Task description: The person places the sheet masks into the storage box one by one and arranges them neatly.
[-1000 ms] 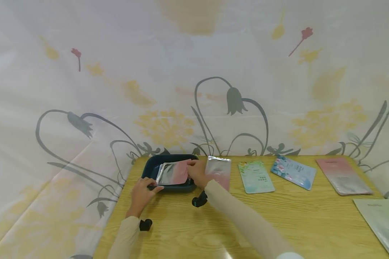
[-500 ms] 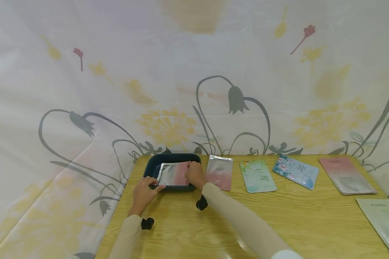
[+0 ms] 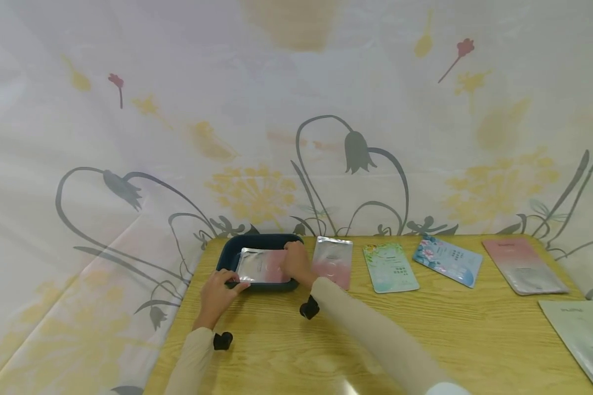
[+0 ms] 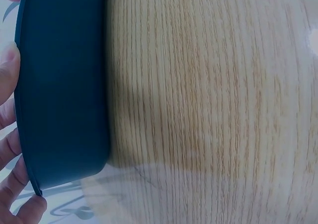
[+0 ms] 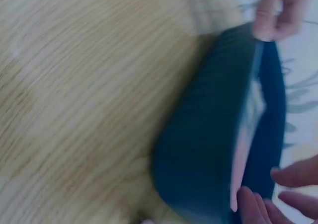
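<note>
A dark blue plastic tray (image 3: 262,240) stands at the back left of the table. Inside it lies a pink-and-silver sheet mask packet (image 3: 258,266), silver end to the left. My left hand (image 3: 216,299) grips the tray's front left corner; the left wrist view shows the thumb (image 4: 9,67) on the rim and fingertips along it. At the tray's right end, my right hand (image 3: 297,264) reaches in over the packet's pink end. In the blurred right wrist view, its fingers (image 5: 298,172) are spread apart, the lower ones right at the packet's edge (image 5: 238,169).
Right of the tray lie another pink-and-silver packet (image 3: 333,263), a green floral packet (image 3: 390,269) and a blue floral packet (image 3: 448,260). Farther right are a larger pink packet (image 3: 525,266) and a pale green one (image 3: 580,340). A flower-print curtain (image 3: 257,137) hangs behind the wooden table (image 3: 375,323).
The packet in the tray, tilted up in my right hand a second ago, now lies flatter and lower. My right hand has shifted slightly; my left hand stays on the corner.
</note>
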Motion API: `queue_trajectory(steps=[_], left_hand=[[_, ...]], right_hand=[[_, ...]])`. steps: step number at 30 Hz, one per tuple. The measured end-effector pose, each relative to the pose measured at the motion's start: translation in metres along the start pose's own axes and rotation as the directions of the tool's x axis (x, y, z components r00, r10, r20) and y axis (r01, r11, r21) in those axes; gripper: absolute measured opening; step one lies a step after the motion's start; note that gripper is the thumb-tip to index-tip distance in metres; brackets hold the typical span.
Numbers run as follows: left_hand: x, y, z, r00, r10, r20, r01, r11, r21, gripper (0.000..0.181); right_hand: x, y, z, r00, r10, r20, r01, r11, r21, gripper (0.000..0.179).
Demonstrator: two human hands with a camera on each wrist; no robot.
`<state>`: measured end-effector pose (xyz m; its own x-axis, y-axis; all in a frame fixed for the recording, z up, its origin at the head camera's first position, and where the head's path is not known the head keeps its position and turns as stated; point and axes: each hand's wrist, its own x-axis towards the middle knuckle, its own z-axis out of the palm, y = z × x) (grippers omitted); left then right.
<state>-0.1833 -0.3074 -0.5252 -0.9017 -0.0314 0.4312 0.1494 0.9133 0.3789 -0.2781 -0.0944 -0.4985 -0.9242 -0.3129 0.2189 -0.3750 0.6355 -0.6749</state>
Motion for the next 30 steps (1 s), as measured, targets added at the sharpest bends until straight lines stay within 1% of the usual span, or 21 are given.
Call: queue_trajectory(steps=[2,3,5,6,8,10,13,15,18,21,24,26,30], left_hand=[[0.001,0.001,0.0,1.0,0.002,-0.003,-0.002,1.0,-0.005,0.03],[0.001,0.001,-0.001,1.0,0.001,-0.005,-0.001,1.0,-0.005,0.03],[0.001,0.002,-0.001,1.0,-0.003,-0.005,0.003,1.0,-0.008,0.029],[0.001,0.002,-0.002,1.0,-0.007,-0.002,0.007,1.0,-0.008,0.029],[0.001,0.002,-0.002,1.0,-0.012,0.006,0.012,1.0,-0.002,0.029],[0.001,0.002,-0.002,1.0,-0.018,0.015,0.018,1.0,0.002,0.029],[0.0,0.002,-0.002,0.999,-0.026,0.021,0.026,1.0,0.012,0.03],[0.0,0.002,-0.002,0.999,-0.028,0.022,0.027,0.999,0.019,0.03],[-0.001,0.003,-0.002,1.0,-0.024,0.016,0.023,1.0,0.021,0.03],[-0.001,0.003,-0.002,1.0,-0.024,0.009,0.024,1.0,0.014,0.03],[-0.002,0.003,-0.001,1.0,-0.026,0.007,0.026,1.0,0.004,0.03],[-0.002,0.003,-0.001,1.0,-0.03,0.008,0.03,1.0,0.004,0.03],[-0.001,0.002,0.0,1.0,-0.026,0.016,0.026,1.0,0.008,0.03]], right_hand=[[0.0,0.003,-0.008,1.0,-0.007,0.029,0.004,0.994,0.107,0.032],[0.0,0.005,-0.012,0.999,0.001,0.052,-0.009,0.988,0.154,0.034],[-0.003,0.01,-0.022,0.993,0.034,0.111,-0.06,0.968,0.244,0.035],[-0.004,0.012,-0.027,0.988,0.055,0.141,-0.092,0.958,0.273,0.034],[-0.007,0.017,-0.037,0.981,0.081,0.174,-0.131,0.946,0.296,0.033],[-0.01,0.021,-0.046,0.977,0.1,0.19,-0.157,0.937,0.311,0.033],[-0.015,0.027,-0.06,0.972,0.107,0.211,-0.178,0.918,0.355,0.034],[-0.019,0.032,-0.069,0.967,0.109,0.229,-0.195,0.896,0.399,0.035],[-0.026,0.039,-0.08,0.958,0.124,0.26,-0.238,0.851,0.468,0.035],[-0.031,0.047,-0.09,0.952,0.136,0.273,-0.261,0.826,0.5,0.032],[-0.037,0.053,-0.098,0.951,0.147,0.271,-0.271,0.816,0.511,0.03],[-0.041,0.057,-0.104,0.953,0.157,0.261,-0.274,0.816,0.509,0.029],[-0.049,0.061,-0.118,0.947,0.193,0.255,-0.3,0.815,0.496,0.028]])
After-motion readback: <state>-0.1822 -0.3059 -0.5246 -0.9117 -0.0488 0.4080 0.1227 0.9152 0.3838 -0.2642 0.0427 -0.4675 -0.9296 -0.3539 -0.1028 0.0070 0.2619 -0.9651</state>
